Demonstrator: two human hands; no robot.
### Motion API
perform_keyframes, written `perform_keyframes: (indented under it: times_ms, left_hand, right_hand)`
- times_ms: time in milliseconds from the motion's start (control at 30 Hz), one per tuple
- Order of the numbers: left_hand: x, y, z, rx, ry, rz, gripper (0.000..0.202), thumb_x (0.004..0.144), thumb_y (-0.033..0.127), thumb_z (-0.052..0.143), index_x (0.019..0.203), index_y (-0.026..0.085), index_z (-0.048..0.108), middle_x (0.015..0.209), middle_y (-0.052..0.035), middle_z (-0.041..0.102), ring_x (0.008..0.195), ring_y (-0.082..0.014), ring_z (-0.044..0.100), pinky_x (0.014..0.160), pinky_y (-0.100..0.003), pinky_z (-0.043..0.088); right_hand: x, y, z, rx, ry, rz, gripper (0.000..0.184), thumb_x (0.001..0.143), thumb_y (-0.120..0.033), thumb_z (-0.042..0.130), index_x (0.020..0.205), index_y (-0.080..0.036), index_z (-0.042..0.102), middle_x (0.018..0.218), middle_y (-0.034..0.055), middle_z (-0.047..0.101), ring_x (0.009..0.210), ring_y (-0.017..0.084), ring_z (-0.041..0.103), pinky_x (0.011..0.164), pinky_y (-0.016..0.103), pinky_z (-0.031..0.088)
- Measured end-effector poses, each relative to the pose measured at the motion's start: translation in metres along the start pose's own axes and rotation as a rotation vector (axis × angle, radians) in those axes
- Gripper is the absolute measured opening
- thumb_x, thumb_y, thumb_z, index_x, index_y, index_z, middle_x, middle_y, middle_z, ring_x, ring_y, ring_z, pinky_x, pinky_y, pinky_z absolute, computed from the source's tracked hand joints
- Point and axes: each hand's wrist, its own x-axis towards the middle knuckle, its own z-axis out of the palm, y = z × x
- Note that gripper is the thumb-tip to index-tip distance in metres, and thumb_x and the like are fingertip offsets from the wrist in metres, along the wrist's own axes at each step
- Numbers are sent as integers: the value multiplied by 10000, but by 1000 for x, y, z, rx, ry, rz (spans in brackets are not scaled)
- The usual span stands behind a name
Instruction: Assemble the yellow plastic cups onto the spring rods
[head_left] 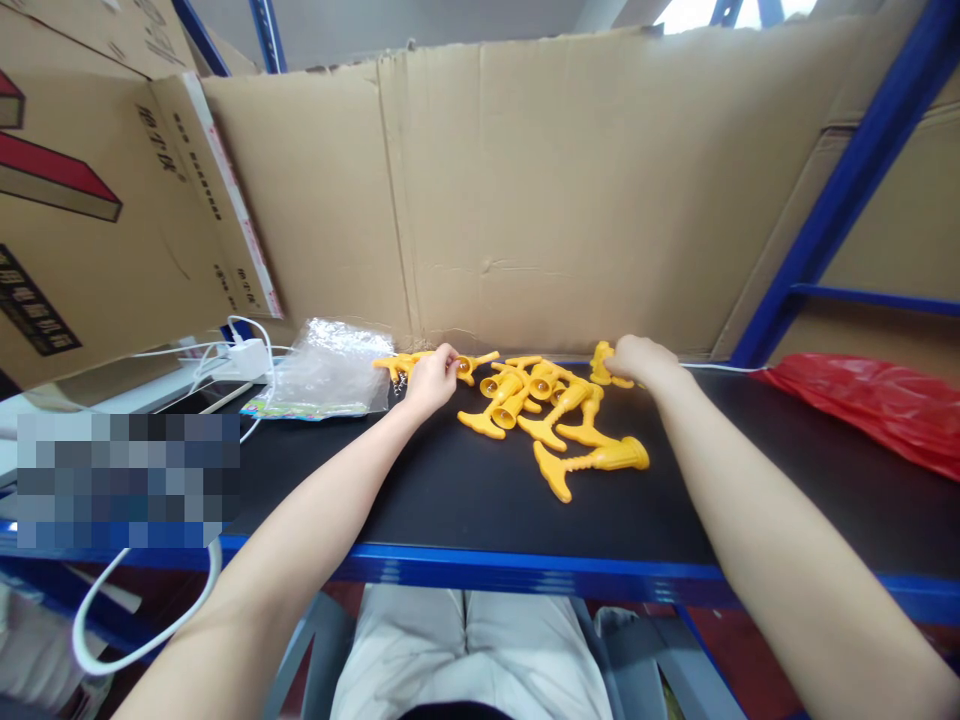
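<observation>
Your hands are at the yellow plastic pieces (571,400), spread at 12 o'clock on the black bench top (465,510).
A cardboard wall (562,200) stands right behind them; a clear bag (322,370) and white charger (250,358) lie toward 10 and 11 o'clock, a red bag (862,400) toward 2. Your left hand (433,382), at 11, is nearly closed beside pieces; its hold is unclear. Your right hand (641,362), at 1, is part-curled against another piece, grip hidden. Slanted Chinese characters mark the carton (75,230) at 10, hard to read.
</observation>
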Motion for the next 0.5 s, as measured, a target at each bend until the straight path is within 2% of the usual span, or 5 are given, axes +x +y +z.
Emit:
perform_keyframes:
  times_ms: [100,167,267,367,500]
  left_hand:
    - [1,5,-6,-12,123,27,60,826,182,452,838,193,509,757,-28,635,688,-155,598,640,-268,442]
    - [1,11,-10,-17,191,66,49,841,192,437,855,192,484,762,-34,631,680,-152,596,625,-261,436]
    - [0,23,-14,18,258,176,26,847,202,440,852,190,462,730,-31,616,655,-150,584,626,-266,426]
    - [-3,37,-15,68,278,308,33,853,192,433,836,183,459,702,-26,603,637,-145,567,633,-270,418]
    - [-5,48,-16,142,231,491,115,889,193,381,844,161,481,691,-34,598,633,-143,554,625,-269,407]
  right_hand:
    - [-24,-30,-19,13,118,-105,311,788,-349,480,847,-110,670,882,197,652,840,285,618,673,345,430]
    - [-38,-46,-23,67,244,-257,378,848,-390,391,809,-135,669,824,170,662,814,266,618,683,337,419]
    - [-53,-64,-21,208,306,-492,446,885,-432,327,756,-155,652,747,124,662,763,230,613,684,313,408]
    - [-63,-78,-15,506,195,-664,483,903,-464,295,766,-157,641,755,87,665,758,189,608,713,287,415]
    - [-76,-95,-12,922,-68,-683,511,886,-533,304,841,-142,629,808,69,664,722,162,611,703,284,451]
